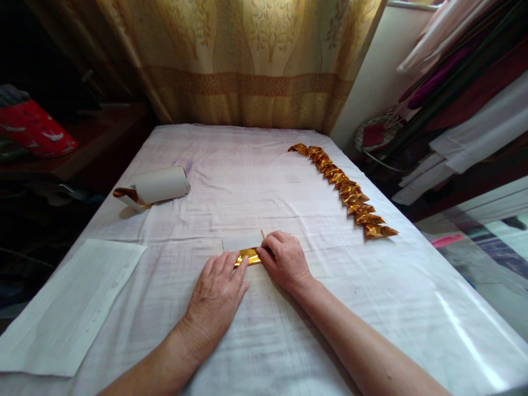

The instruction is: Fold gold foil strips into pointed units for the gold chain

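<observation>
Red pouch-like article, white bird-like motifs; rests on a dark wooden surface at far left.

Printed sheet, white, print facing up but too faint to read; lies flat on the white cloth.

Roll of paper, pale outside, gold on the inner face; on its side, loose end open leftward.

Left hand, palm down, fingers extended and slightly apart; index fingertip rests on the gold band below, thumb off to the side.

Gold-and-white paper piece, one; flat on the cloth between the hands, gold band nearest the person, pale portion beyond.

Thin slender article, one, orange-brown; upper end visible just beside the right knuckles.

Right hand, fingers bent and close together, thumb at the band's right end; whether they pinch it cannot be told.

Folded gold pieces, one slanting row, tips overlapping.

Garments, hanging, far right.
</observation>
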{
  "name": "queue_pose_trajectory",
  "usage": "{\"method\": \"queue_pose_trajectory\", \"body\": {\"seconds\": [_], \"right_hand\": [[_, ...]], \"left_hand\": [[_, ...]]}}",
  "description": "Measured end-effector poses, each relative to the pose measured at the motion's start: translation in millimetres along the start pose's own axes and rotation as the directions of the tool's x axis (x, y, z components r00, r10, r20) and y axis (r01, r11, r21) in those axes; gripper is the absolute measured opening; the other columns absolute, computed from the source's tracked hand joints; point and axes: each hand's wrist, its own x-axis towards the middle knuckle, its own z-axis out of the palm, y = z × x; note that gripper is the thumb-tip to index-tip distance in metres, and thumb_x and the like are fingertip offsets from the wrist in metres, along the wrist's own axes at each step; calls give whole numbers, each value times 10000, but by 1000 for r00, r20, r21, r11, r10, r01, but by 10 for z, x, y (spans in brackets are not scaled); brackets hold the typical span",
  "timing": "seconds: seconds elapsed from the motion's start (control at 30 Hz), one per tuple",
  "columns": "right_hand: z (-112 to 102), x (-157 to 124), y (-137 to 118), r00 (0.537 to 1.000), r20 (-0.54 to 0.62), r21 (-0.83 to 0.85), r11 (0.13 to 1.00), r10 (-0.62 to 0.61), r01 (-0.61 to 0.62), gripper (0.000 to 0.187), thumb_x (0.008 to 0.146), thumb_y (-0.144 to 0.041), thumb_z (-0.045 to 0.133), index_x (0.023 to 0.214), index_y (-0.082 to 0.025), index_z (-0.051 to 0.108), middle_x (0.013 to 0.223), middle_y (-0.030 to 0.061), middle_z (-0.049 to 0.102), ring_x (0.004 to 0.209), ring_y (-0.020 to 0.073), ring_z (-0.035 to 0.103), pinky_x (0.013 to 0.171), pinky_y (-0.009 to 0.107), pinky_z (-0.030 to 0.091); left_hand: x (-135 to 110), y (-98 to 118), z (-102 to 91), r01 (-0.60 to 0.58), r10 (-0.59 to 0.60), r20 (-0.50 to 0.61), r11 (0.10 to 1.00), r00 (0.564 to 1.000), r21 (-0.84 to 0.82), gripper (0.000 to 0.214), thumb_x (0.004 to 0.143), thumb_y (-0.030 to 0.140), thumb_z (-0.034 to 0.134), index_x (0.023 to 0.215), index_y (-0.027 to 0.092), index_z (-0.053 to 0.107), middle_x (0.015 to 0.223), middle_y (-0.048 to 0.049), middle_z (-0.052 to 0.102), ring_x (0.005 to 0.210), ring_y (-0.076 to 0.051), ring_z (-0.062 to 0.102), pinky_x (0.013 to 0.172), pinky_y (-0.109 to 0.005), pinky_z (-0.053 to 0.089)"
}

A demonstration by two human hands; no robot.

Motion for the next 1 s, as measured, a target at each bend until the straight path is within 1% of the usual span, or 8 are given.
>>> {"method": "queue_pose_trajectory", "body": {"seconds": [0.23,0.33,0.4,0.5,0.63,0.83,1.0], "right_hand": [[10,-1,-1,1000,14,-9,1000,11,-10,117,909,-277,629,815,-207,624,835,41,652,801,199,590,724,314,358],[22,-6,11,1000,11,3,1000,16,-16,65,906,-266,625,917,-204,642,862,44,661,817,203,595,733,315,362],[24,-6,22,1000,8,3,1000,17,-17,86,906,-269,626,966,-209,645,877,44,666,826,206,596,734,315,362],[8,-2,28,999,32,2,1000,3,-3,65,913,-273,622,893,-217,648,886,39,665,829,200,595,733,314,357],[-38,0,-26,999,46,12,1000,2,-3,105,909,-282,627,836,-208,644,893,42,657,841,193,594,748,318,357],[-61,-15,-130,997,65,-20,999,34,-33,203,820,-378,727,869,-205,635,952,63,656,899,228,588,785,350,364],[-88,-42,-23,995,102,37,999,-9,5,157,864,-351,697,931,-220,643,1003,57,661,957,223,591,822,352,378]], "left_hand": [[3,24,8,-2,2,9,999,1000,39,368,945,298,557,1281,178,647,1306,-116,654,1203,-283,578,1044,-448,437],[-4,24,14,-10,9,20,999,1000,45,375,947,297,553,1292,178,640,1318,-119,648,1214,-284,573,1047,-450,436],[-7,20,13,-13,12,31,999,999,46,384,946,296,555,1305,182,630,1322,-121,644,1219,-286,570,1048,-454,435],[-8,14,11,-19,17,49,999,999,44,402,943,292,559,1325,179,612,1318,-129,641,1218,-292,566,1039,-468,436],[-2,17,7,-7,4,79,999,997,38,408,953,283,540,1345,183,591,1334,-132,627,1235,-293,553,1040,-483,424],[15,28,-20,-8,5,123,1000,992,24,412,970,261,487,1363,173,576,1347,-144,617,1242,-304,553,1036,-511,419],[29,25,-46,4,-6,156,1000,988,8,425,956,283,528,1365,175,575,1354,-142,613,1245,-308,552,1048,-510,419]]}}
